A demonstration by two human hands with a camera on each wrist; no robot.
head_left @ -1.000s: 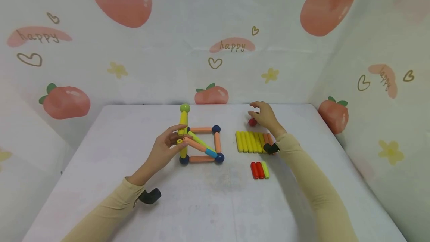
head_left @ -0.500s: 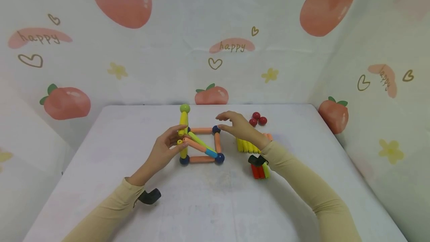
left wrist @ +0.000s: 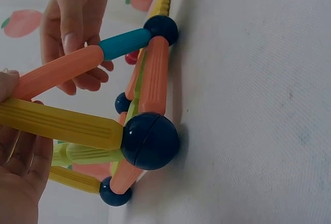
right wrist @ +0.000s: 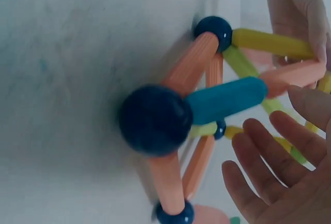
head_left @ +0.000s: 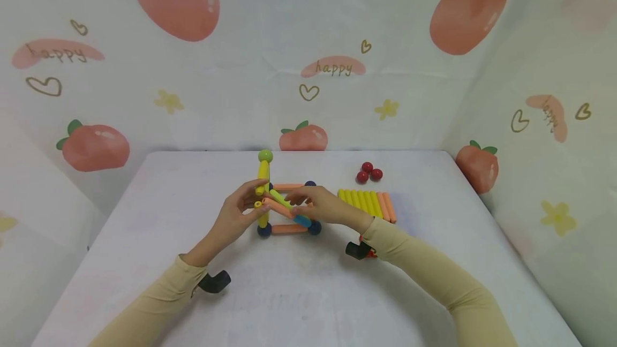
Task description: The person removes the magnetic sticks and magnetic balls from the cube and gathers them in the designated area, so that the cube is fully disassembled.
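Observation:
A frame of magnetic building sticks and balls stands on the table, with orange sticks [head_left: 289, 228] and navy balls [left wrist: 150, 141] forming its square base. My left hand [head_left: 238, 210] holds the upper end of a slanting orange stick [left wrist: 62, 71] beside an upright yellow stick [left wrist: 62, 123]. A blue stick [right wrist: 225, 100] joins that orange one to a navy corner ball. My right hand [head_left: 328, 205] reaches over the base's right side, fingers loosely spread and thumb close to the orange stick, grasping nothing. A light green ball [head_left: 265, 156] tops another yellow stick at the back left.
Several yellow sticks [head_left: 359, 201] and a few orange ones [head_left: 386, 208] lie in a row to the right. Behind them sit red balls [head_left: 376, 174]. Red sticks [head_left: 370, 254] show partly under my right wrist. A patterned cloth wall [head_left: 231, 100] stands behind the table.
My right hand has moved left from the red balls to the frame's slanting orange and blue sticks, uncovering the balls. My left hand keeps its hold in the same place.

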